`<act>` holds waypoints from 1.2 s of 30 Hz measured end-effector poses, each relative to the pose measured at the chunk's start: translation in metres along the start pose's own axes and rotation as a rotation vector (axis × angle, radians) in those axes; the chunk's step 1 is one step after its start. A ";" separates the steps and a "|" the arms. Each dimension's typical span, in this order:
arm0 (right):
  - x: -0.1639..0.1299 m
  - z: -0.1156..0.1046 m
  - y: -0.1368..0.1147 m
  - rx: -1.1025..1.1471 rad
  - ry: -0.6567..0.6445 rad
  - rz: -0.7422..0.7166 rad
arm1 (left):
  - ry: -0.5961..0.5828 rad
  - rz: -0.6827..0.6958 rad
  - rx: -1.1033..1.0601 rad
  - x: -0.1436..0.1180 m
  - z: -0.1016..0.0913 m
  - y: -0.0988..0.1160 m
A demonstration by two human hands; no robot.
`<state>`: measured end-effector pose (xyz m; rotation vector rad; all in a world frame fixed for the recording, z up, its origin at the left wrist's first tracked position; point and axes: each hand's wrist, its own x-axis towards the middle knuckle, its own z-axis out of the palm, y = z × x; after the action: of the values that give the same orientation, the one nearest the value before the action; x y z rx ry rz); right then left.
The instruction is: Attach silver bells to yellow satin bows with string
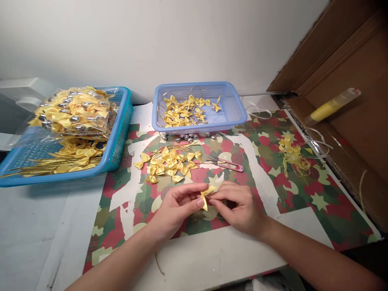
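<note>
Between the thumb and fingers of my left hand [186, 202] is a small yellow satin bow [205, 197], held over the patterned sheet. My right hand [238, 202] is closed in a pinch right beside the bow, its fingertips at the bow's right side. What those fingertips hold is too small to make out. Just beyond my hands lies a loose pile of yellow bows [166, 159] with thin gold ties. To the right of that pile rest pink-handled thread snips [227, 164]. Several silver bells [190, 138] are scattered behind the pile.
A blue-violet basket [200, 85] with belled bows stands at the back. At left, a blue basket [117, 161] holds more bows and a full plastic bag [75, 111]. Yellow thread scraps [292, 155] lie at right, near a cardboard box [342, 76] and a yellow tube [332, 106].
</note>
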<state>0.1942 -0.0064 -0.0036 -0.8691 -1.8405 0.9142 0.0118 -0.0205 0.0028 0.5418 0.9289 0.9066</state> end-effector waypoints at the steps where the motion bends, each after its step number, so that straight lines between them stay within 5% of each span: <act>1: 0.000 0.000 0.000 -0.001 0.005 0.000 | 0.002 0.005 -0.005 0.000 0.000 0.001; 24: 0.001 0.000 -0.001 0.017 0.000 -0.059 | -0.006 -0.004 0.082 -0.002 -0.002 0.001; 36: 0.001 0.001 0.003 0.135 -0.031 0.084 | -0.026 -0.045 -0.047 -0.003 0.001 0.004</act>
<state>0.1937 -0.0047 -0.0063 -0.8579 -1.7568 1.0974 0.0106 -0.0207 0.0073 0.4899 0.8909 0.8770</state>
